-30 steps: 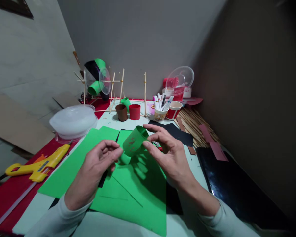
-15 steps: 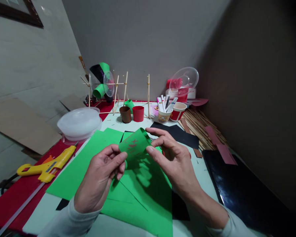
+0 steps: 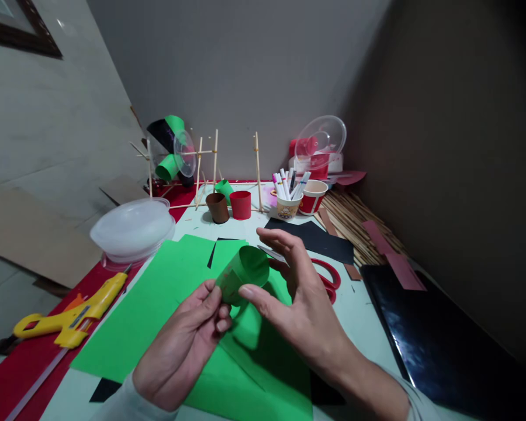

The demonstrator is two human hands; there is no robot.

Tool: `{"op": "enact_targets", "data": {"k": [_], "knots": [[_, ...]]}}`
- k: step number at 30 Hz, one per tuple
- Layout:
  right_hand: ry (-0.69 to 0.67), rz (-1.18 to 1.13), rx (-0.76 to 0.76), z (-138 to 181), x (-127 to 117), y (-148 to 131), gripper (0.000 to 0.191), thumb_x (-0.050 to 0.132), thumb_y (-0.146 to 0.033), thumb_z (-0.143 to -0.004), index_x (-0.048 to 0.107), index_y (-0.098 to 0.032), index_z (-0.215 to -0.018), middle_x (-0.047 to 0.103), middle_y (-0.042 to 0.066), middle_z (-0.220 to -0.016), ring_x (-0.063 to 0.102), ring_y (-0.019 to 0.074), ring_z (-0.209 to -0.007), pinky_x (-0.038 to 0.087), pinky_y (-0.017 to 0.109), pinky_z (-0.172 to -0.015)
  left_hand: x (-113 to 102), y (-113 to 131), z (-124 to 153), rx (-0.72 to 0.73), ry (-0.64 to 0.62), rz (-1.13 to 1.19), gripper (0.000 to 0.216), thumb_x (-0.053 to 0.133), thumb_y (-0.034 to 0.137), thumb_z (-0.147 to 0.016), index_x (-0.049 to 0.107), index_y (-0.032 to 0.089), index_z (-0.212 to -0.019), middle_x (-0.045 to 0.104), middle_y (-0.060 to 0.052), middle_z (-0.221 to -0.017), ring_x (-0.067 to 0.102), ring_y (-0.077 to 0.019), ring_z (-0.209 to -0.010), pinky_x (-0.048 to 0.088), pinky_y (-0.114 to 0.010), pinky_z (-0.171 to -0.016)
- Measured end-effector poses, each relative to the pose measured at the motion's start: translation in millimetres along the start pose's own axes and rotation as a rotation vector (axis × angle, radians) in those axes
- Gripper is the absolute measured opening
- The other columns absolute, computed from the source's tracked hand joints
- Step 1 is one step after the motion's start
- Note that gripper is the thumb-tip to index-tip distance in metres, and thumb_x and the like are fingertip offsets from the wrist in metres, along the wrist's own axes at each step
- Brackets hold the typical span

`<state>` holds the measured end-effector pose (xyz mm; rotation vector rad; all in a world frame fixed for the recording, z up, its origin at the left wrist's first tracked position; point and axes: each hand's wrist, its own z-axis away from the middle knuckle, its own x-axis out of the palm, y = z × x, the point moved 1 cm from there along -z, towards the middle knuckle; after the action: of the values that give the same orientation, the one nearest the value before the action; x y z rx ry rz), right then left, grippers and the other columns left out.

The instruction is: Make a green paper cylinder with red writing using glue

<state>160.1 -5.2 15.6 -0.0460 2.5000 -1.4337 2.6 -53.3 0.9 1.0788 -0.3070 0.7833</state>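
Note:
A rolled green paper cup (image 3: 241, 272) is pinched at its lower left side between the thumb and fingers of my left hand (image 3: 188, 333). Its round mouth tilts up to the right, and the inside shows. Around that mouth curves my right hand (image 3: 302, 298), fingers apart, with the thumb at the near rim; whether the thumb presses on it I cannot tell. Below both hands lie green paper sheets (image 3: 144, 310). Red-handled scissors (image 3: 333, 275) rest just behind my right hand, their blades partly hidden.
A yellow glue gun (image 3: 76, 310) and stacked clear lids (image 3: 134, 228) are at left. Behind stand a brown cup (image 3: 218, 209), a red cup (image 3: 241, 206), a stick frame (image 3: 258, 169) and a cup of markers (image 3: 288, 206). To the right lie wooden sticks (image 3: 359, 216) and a black glossy panel (image 3: 421, 327).
The green paper cup has turned so its mouth faces me more, and it sits lower. My right fingers have spread wider around the mouth. The scissors show more. The view has shifted slightly.

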Motion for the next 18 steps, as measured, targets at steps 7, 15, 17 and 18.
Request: {"op": "enact_targets", "data": {"k": [7,15,17,18], "knots": [[-0.101,0.073,0.016,0.1,-2.2,-3.5,0.016,0.073,-0.03,-0.087,0.065,-0.025,-0.101,0.051,0.011,-0.15,0.046,0.0289,-0.142,0.045,0.048,-0.112,1.3,-3.1,-1.9,-0.043,-0.048,0.038,0.037,0.099,0.018,-0.052,0.07,0.016,-0.074,0.063,0.002,-0.066,0.053,-0.0074,-0.061,0.049,-0.016,-0.057],[-0.039,0.244,-0.208,1.7,-2.1,-5.6,0.006,0.067,-0.018,-0.092,0.072,-0.02,-0.091,0.056,0.015,-0.147,0.048,0.0269,-0.14,0.042,0.044,-0.113,-3.1,-8.4,-2.7,-0.044,-0.077,-0.049,0.037,0.097,0.024,-0.059,0.071,0.015,-0.082,0.064,0.001,-0.077,0.055,-0.0103,-0.068,0.051,-0.021,-0.061],[-0.031,0.264,-0.253,0.5,-3.2,-6.3,0.008,0.066,-0.015,-0.092,0.073,-0.018,-0.088,0.058,0.016,-0.144,0.048,0.0259,-0.139,0.042,0.042,-0.113,-3.4,-9.1,-2.7,-0.053,-0.097,-0.092,0.037,0.096,0.028,-0.061,0.072,0.014,-0.085,0.064,0.0,-0.079,0.058,-0.012,-0.071,0.051,-0.022,-0.061],[-0.032,0.283,-0.281,-0.1,-3.8,-5.7,0.008,0.067,-0.014,-0.092,0.073,-0.017,-0.088,0.058,0.016,-0.144,0.048,0.0259,-0.139,0.042,0.041,-0.113,-4.0,-9.0,-2.8,-0.048,-0.102,-0.111,0.037,0.095,0.03,-0.063,0.072,0.014,-0.088,0.065,-0.001,-0.08,0.059,-0.0132,-0.073,0.052,-0.023,-0.062]]}}
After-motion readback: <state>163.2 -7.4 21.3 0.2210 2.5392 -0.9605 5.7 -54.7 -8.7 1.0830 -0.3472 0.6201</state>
